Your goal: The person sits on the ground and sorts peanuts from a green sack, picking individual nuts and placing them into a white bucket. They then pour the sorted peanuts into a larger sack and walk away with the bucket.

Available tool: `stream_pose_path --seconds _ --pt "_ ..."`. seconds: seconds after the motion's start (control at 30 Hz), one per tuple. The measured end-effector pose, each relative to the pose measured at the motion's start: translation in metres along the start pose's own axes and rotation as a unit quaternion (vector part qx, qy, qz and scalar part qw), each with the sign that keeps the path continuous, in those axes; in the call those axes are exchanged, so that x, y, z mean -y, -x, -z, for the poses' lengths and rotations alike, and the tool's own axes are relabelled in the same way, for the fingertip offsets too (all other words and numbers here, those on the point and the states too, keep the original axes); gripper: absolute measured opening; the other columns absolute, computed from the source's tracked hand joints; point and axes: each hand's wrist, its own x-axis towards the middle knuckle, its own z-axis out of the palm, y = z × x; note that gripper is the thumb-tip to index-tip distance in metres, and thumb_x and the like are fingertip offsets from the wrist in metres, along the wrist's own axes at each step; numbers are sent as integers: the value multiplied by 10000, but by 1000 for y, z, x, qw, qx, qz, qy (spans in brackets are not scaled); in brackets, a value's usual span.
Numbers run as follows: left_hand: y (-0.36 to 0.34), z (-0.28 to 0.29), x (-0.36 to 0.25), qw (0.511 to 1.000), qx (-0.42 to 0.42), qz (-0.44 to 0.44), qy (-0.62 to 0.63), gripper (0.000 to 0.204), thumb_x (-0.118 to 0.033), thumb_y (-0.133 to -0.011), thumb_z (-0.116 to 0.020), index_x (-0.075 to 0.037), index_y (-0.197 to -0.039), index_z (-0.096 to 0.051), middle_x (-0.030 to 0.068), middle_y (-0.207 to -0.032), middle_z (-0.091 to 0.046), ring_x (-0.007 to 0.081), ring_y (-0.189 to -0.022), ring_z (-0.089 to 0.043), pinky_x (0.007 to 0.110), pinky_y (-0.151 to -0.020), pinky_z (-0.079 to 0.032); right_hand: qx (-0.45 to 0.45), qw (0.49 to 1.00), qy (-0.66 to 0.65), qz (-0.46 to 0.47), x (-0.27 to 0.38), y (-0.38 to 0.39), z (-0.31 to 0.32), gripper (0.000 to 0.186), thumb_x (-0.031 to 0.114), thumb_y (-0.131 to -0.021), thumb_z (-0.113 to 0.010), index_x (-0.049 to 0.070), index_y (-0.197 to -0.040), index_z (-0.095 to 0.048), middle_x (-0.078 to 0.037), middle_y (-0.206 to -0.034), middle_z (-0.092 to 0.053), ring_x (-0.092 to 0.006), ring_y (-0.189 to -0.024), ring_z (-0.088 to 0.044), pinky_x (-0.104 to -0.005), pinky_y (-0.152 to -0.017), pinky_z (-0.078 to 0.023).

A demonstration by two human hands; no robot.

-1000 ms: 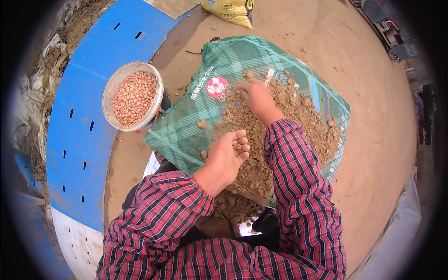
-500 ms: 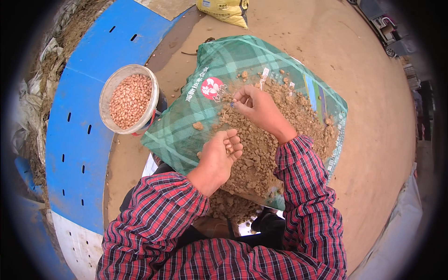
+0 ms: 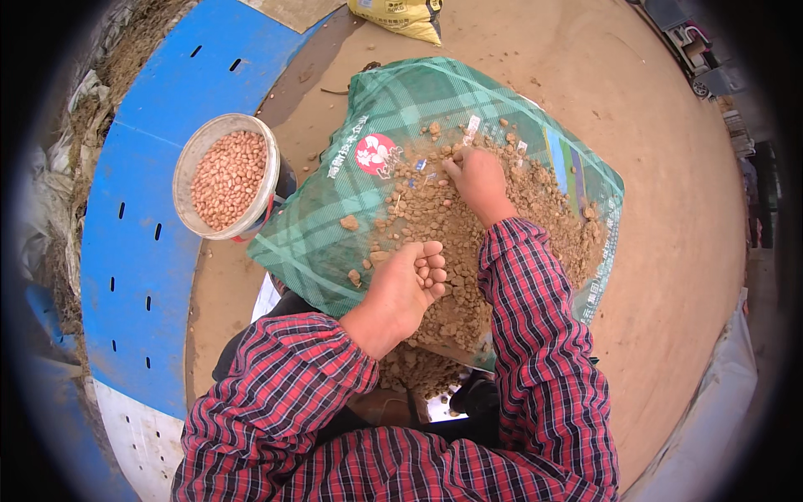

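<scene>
Both hands at the soil heap on a green bag

The left hand is turned with its palm toward the right, over the near-left part of a loose heap of crumbly brown soil. Its fingers are curled inward, cupped around a few small pinkish-tan pieces lying against the palm.

The right hand is farther forward, back uppermost, with its fingertips bent down to the soil near the far side of the heap. The hand itself hides the contact, so whether these fingers grip anything cannot be told. A small blue-and-white scrap lies just left of them.

The soil is spread on a green plaid woven bag bearing a round red emblem. Several larger clods sit apart on the bag's left portion.

To the left, beside the bag, stands a round off-white plastic bucket, holding many pinkish-brown kernels. Beyond it lies a blue slotted panel. A yellow sack rests on tan ground at the far edge of the view. Both forearms wear red-and-black checked sleeves.
</scene>
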Motion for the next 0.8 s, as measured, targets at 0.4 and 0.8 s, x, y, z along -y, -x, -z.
stream_pose_path --seconds 0.4,0.8 --pt "3 0 -4 999 -6 -29 15 232 -199 -955 -496 -8 -1071 -562 54 -913 -577 175 -825 -583 321 -779 -518 254 886 -384 -51 32 23 88 217 172 -869 -665 19 -1023 -667 14 -831 -642 -66 -732 -576 -232 -623 -460" --pt "1 -3 3 1000 14 1 20 214 -177 -960 -485 -5 -1048 -576 59 -895 -583 162 -778 -580 302 -718 -517 116 989 -82 38 6 45 21 133 97 -753 -722 -5 -778 -640 -140 -762 -638 -265 -687 -627 -358 -621 -487"
